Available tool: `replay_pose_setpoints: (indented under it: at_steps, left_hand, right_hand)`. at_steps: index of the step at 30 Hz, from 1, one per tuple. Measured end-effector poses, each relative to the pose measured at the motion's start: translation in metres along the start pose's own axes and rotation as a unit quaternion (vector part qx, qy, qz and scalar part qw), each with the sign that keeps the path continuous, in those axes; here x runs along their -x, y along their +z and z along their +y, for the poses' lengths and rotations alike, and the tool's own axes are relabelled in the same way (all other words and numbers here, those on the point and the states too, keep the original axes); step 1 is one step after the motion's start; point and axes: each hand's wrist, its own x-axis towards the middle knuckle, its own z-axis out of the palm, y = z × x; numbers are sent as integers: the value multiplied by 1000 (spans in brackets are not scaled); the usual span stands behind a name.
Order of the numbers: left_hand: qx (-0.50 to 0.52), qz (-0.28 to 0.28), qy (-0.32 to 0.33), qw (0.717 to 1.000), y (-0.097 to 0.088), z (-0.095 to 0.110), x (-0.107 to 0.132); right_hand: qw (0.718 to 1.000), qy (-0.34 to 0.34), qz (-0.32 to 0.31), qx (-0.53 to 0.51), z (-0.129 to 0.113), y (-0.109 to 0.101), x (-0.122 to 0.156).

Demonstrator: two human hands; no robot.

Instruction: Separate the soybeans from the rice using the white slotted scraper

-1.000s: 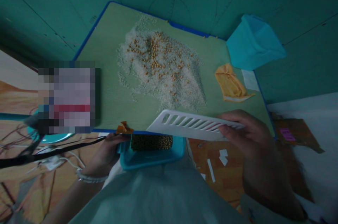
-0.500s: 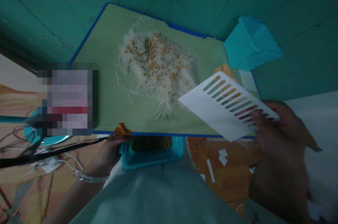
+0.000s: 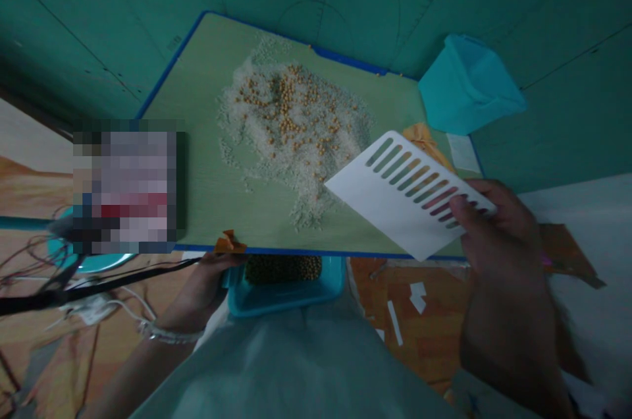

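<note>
My right hand (image 3: 503,228) is closed on one end of a flat white slotted scoop (image 3: 378,208), thumb on top over the slots. The scoop's plain end hangs tilted at the lower right of a pile of white rice-like grains (image 3: 276,168) mixed with round yellow beans (image 3: 286,93). The pile lies on a pale green table (image 3: 197,109) with a blue rim. My left hand (image 3: 210,284) grips the left side of a blue tray (image 3: 286,304) below the table's near edge; its fingertips are partly hidden. Dark green and yellow beans lie in the tray.
A blue bin (image 3: 467,89) stands at the table's right corner, with crumpled orange tape (image 3: 422,136) beside it. A pixelated box-like thing (image 3: 133,175) covers the left side. Cables (image 3: 99,284) and paper scraps (image 3: 417,297) lie below.
My right hand has moved a little left with the white slotted scoop, closer to the pile. My left hand and the blue tray have stayed put.
</note>
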Motion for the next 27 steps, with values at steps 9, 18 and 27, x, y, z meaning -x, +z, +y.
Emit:
replay_pose_setpoints:
  at_steps: [9,18,27]
  left_hand:
    - [-34,-19,-3,999,1,2,1]
    - [-39,-15,0,999,-3,0,-2]
    - [-29,-26,-6,999,-4,0,-1]
  right_hand:
    - [999,8,-5,-39,9,14,-13]
    - [999,-31,4,-37,11,14,-19]
    - [995,-78,-60,-14,1,34,-37]
